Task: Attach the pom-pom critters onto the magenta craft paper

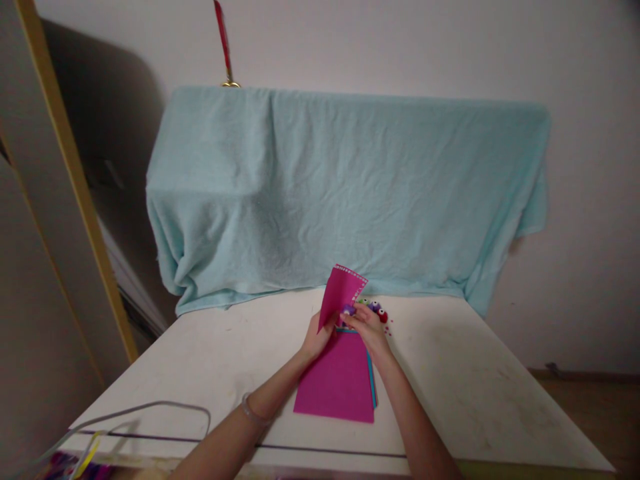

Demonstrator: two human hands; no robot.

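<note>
At the left, the left hand (316,339) pinches the lower edge of a small magenta sheet (341,294) that stands tilted up and away from it. Below lies the magenta stack (339,381), long axis running toward the person. The right hand (369,328), just beside, closes fingertips on a purple pom-pom (349,310) touching the sheet; more pom-poms (376,308) lie beyond on the table (225,353).

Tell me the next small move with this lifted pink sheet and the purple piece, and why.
Probably press the small purple pompom onto the lifted magenta felt sheet with the dotted white edge. The left hand props that sheet upright, while the right hand pinches the pompom against its lower edge. More small coloured pompoms lie just behind on the white table.
</note>
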